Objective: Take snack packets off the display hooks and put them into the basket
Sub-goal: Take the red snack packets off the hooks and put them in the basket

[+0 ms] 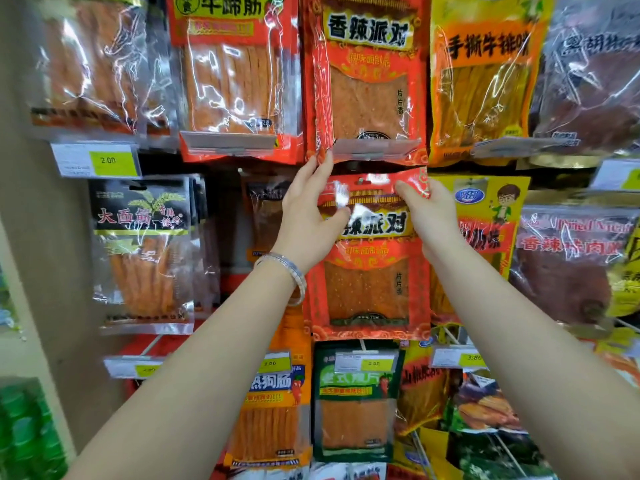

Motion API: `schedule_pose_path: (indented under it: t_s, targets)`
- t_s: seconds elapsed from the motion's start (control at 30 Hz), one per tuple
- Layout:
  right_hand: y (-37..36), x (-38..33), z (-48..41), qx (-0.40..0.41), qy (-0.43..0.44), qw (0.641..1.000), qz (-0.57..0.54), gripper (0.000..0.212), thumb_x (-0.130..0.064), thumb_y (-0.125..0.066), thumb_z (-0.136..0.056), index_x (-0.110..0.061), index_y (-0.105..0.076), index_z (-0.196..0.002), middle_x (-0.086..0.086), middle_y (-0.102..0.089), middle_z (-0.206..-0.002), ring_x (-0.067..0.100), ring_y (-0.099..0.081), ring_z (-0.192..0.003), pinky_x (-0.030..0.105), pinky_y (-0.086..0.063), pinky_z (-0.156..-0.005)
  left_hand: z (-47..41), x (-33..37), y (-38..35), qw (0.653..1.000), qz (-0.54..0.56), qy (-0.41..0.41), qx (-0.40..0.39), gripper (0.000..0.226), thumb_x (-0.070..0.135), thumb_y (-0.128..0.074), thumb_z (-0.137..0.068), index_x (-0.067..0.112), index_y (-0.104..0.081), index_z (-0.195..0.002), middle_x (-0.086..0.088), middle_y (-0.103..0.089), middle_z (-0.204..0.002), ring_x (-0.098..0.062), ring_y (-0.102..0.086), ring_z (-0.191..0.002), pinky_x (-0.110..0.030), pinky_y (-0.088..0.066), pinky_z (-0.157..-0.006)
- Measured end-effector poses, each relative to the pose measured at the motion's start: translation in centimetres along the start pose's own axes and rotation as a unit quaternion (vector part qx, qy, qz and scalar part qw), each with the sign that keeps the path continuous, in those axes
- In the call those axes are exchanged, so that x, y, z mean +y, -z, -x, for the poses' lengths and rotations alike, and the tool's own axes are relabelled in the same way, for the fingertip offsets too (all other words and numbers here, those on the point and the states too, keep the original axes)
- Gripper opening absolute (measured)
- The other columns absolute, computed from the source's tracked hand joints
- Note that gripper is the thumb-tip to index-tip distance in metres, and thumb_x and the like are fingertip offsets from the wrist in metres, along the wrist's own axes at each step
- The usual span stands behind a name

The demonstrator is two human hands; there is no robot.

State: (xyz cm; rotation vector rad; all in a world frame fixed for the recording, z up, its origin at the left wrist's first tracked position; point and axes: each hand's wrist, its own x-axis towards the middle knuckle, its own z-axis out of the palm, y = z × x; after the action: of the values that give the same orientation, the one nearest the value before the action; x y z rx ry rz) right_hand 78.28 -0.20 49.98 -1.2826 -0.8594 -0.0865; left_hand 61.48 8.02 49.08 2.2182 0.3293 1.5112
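A: Nearest you, both forearms reach up to the red packet, and the left one wears a bracelet just beside the packet's left edge

B: Both hands are on it. Your left hand pinches the upper left edge, thumb curled over the front, the other fingers straight up past the top corner. Your right hand nips the top right corner, thumb on the front, fingers behind

A: So neither hand is nearer. You hold it evenly, one hand each side of the hang hole in the middle of the packet's top strip

B: The packet hangs upright, long axis up and down. Whether the hole is clear of its hook, you cannot tell

A: I'd judge the pull runs straight back toward you, top strip kept level between your hands

B: Mind the twin packet directly above and its clear tag holder; your left fingertips reach the holder's left end. A yellow packet lies behind the red packet's right edge, a green packet just below

A: No basket shows anywhere round the packet, so you will have to look for it
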Motion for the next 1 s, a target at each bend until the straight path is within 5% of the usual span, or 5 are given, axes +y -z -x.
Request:
schedule_pose_path:
  t_s: [0.13,0.4,0.63,0.8,1.0]
  targets:
    - [-0.3,1.2,0.1,0.032,0.003,0.998,0.050,0.060,-0.041,-0.060,-0.090,-0.001,-0.047,-0.132,0.011,-0.051,-0.136,0.021,-0.049,-0.121,0.034,-0.037,-0.100,0.5,-1.0,-0.2,1.000,0.005,0.002,-0.010,0.081,0.024,-0.064,-0.085,0.046,-0.015,-0.146,0.006,-0.013,-0.157,-0.015,-0.009,-0.144,-0.031,-0.012,-0.110]
    - [0.1,6.1,4.2,0.071,0.093,0.971,0.211,0.069,-0.022,-0.072,-0.079,-0.021,-0.034,-0.137,0.003,-0.045,-0.115,0.015,-0.051,-0.089,0.023,-0.041,-0.074,5.1,-6.7,-2.8,0.983,-0.064,0.147,-0.092,0.116,0.009,-0.066,-0.084,0.063,0.029,-0.125,-0.003,0.010,-0.158,-0.027,-0.008,-0.145,-0.039,-0.026,-0.109]
    - [-0.8,9.7,7.7,-0.036,0.182,0.906,0.380,0.064,-0.019,-0.070,-0.083,-0.020,-0.041,-0.140,0.014,-0.036,-0.143,0.032,-0.036,-0.130,0.042,-0.042,-0.098,7.0,-8.6,-4.7,0.983,-0.129,0.118,-0.058,0.076,-0.004,-0.056,-0.084,0.029,-0.018,-0.142,-0.002,0.019,-0.157,-0.031,-0.041,-0.124,-0.020,-0.038,-0.082]
    - [-1.6,11.1,7.4,-0.071,0.133,0.899,0.411,0.067,-0.015,-0.070,-0.082,-0.023,-0.037,-0.140,0.011,-0.029,-0.147,0.031,-0.028,-0.135,0.041,-0.044,-0.095,6.4,-9.3,-5.1,0.956,-0.171,0.190,-0.145,0.073,-0.011,-0.049,-0.080,0.028,-0.020,-0.134,-0.008,0.012,-0.157,-0.022,-0.053,-0.067,-0.026,-0.039,-0.053]
    - [-2.8,10.9,5.8,-0.069,0.096,0.893,0.434,0.054,-0.007,-0.067,-0.081,-0.018,-0.044,-0.129,0.010,-0.036,-0.135,0.031,-0.035,-0.126,0.039,-0.049,-0.088,5.1,-10.6,-5.8,0.946,-0.182,0.216,-0.158,0.066,-0.007,-0.053,-0.083,0.025,-0.020,-0.131,-0.013,-0.009,-0.155,-0.024,-0.053,-0.064,-0.023,-0.030,-0.046]
